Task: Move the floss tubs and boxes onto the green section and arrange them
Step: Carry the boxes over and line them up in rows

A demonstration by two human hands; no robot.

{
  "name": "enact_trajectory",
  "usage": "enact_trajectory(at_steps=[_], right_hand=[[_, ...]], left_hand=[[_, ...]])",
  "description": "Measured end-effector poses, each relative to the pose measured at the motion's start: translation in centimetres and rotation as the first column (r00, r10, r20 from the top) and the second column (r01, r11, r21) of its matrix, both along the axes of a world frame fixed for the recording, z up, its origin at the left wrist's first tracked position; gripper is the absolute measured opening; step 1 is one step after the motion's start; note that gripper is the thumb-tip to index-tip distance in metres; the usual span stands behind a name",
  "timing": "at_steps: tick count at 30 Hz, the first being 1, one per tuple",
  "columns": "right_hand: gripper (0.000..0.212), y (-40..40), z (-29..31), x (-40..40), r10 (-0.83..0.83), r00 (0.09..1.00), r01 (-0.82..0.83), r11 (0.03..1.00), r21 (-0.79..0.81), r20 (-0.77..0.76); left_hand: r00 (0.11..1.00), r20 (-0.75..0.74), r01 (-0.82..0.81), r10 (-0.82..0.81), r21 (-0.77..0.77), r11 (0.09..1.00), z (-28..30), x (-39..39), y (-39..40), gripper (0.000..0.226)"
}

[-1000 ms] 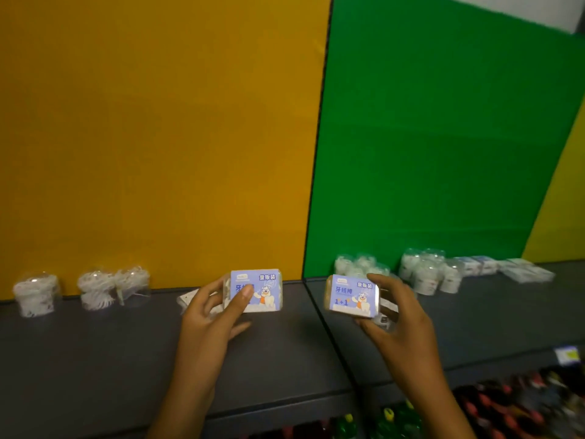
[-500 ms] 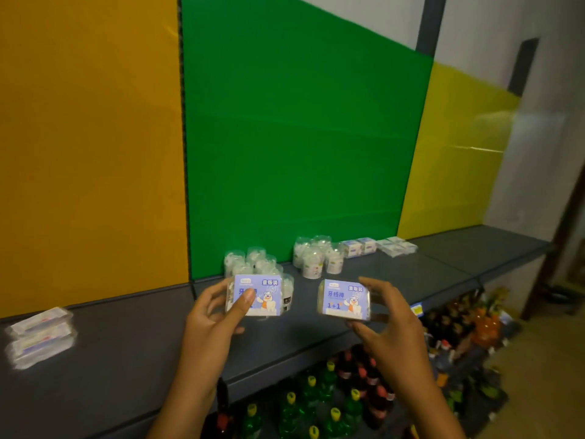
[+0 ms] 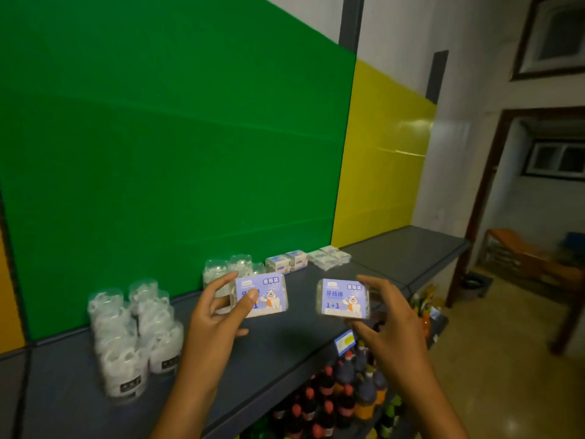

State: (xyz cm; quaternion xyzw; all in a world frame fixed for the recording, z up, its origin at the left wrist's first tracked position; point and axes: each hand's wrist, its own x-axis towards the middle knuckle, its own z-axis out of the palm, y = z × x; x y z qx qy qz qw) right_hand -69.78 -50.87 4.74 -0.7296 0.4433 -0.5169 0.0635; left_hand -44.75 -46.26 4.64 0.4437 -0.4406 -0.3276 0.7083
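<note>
I am holding one floss box (image 3: 262,295) in my left hand (image 3: 218,315) and another box (image 3: 344,299) in my right hand (image 3: 384,318), fingers clamped on each, over the shelf (image 3: 285,340) before the green panel (image 3: 177,147), where tubs (image 3: 133,337) and boxes (image 3: 286,262) are already sitting, so these two are still waiting.

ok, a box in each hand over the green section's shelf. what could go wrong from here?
1. The left hand holds its lilac-labelled clear floss box close to the back cluster of clear floss tubs; setting it down there could topple one.
2. The right hand pinches its matching lilac floss box out over the dark grey shelf's front edge; a slip could drop it onto the bottles below.
</note>
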Motion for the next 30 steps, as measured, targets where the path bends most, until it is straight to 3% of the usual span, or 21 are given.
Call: enact_trajectory(at_steps=[17,23,30], right_hand=[[0.070,-21.4,-2.4,-4.4,0.103,0.993,-0.105,0.994,0.034,0.054],[0.068,-28.9,-3.0,-5.0,0.231,0.970,-0.236,0.969,0.065,0.080],[0.067,-37.7,-3.3,-6.0,0.400,0.915,-0.404,0.908,0.114,0.058]], left_hand=[[0.996,0.075,-0.054,0.049,0.066,0.996,-1.0,-5.6,-19.6,0.030],[0.951,0.197,-0.256,0.238,0.077,0.964,-1.2,-7.1,-23.8,0.033],[0.882,0.241,-0.443,0.405,0.130,0.887,-3.0,-9.6,-29.1,0.043]])
